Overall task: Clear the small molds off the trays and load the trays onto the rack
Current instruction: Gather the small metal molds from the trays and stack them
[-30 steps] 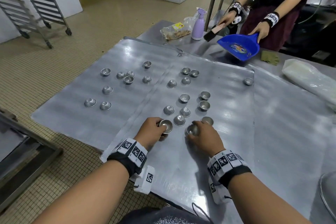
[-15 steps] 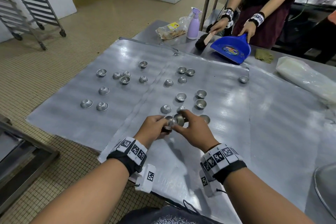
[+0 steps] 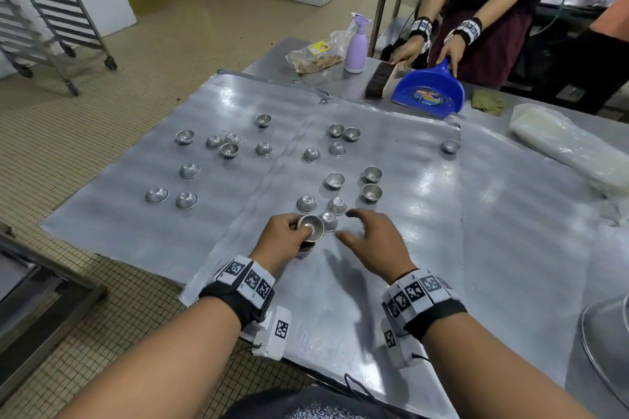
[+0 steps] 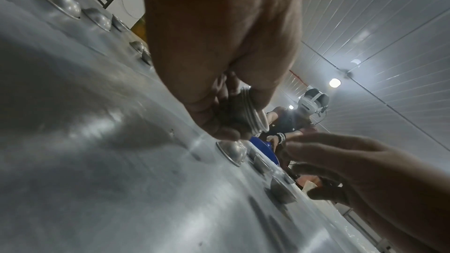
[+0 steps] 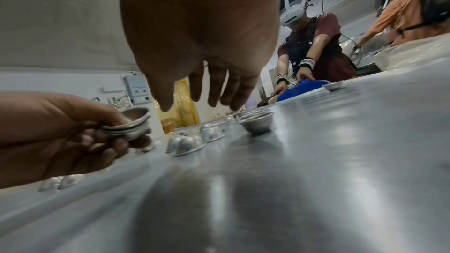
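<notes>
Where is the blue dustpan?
In the head view, the blue dustpan lies at the table's far side, right of the brush and left of the green cloth.

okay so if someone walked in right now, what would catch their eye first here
Probably the small metal molds scattered across the two steel trays, some upside down. Next, the left hand gripping a nested stack of molds at the near edge, and the bright blue dustpan across the table.
</notes>
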The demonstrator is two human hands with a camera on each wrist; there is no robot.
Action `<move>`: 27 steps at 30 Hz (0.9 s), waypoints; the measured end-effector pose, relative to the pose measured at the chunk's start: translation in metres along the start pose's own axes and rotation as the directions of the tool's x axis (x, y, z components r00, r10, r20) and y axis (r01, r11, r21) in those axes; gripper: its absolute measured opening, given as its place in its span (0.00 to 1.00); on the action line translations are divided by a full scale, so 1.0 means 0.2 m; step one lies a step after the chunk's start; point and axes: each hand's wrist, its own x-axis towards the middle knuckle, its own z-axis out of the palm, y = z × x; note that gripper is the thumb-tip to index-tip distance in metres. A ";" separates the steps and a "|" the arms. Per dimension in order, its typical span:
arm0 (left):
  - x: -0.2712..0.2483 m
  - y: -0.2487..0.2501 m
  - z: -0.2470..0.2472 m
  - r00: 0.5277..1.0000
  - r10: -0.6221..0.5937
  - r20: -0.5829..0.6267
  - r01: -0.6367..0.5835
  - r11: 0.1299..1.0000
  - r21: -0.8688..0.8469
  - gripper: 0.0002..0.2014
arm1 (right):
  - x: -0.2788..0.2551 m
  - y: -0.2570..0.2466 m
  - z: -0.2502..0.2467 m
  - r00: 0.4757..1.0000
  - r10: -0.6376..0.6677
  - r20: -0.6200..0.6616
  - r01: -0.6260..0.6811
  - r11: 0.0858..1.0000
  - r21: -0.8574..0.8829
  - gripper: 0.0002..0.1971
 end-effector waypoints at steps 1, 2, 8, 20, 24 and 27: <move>0.00 0.00 0.00 1.000 0.000 -0.005 0.000 1.000 0.008 0.05 | 0.02 0.04 -0.01 0.999 0.037 -0.037 -0.039 0.998 -0.059 0.23; 0.00 -0.01 -0.01 1.000 -0.001 -0.009 0.001 1.000 0.012 0.05 | 0.03 0.08 -0.03 0.995 0.075 -0.066 -0.082 0.991 -0.102 0.21; -0.02 0.00 0.00 1.000 0.017 -0.006 -0.017 0.997 0.082 0.05 | 0.03 0.22 -0.06 0.980 0.197 0.021 -0.185 0.949 -0.257 0.19; -0.04 0.00 0.02 0.999 0.044 0.009 -0.045 0.981 0.191 0.06 | -0.02 0.19 -0.03 0.991 0.129 -0.026 -0.132 0.982 -0.139 0.06; -0.04 -0.01 0.02 1.000 0.016 0.005 -0.016 0.987 0.161 0.06 | -0.04 0.15 -0.01 0.987 0.159 -0.014 -0.159 0.983 -0.094 0.21; -0.03 -0.03 0.01 1.000 0.006 -0.006 -0.005 0.989 0.149 0.07 | -0.04 0.13 0.01 0.985 0.168 0.039 -0.163 0.980 -0.113 0.21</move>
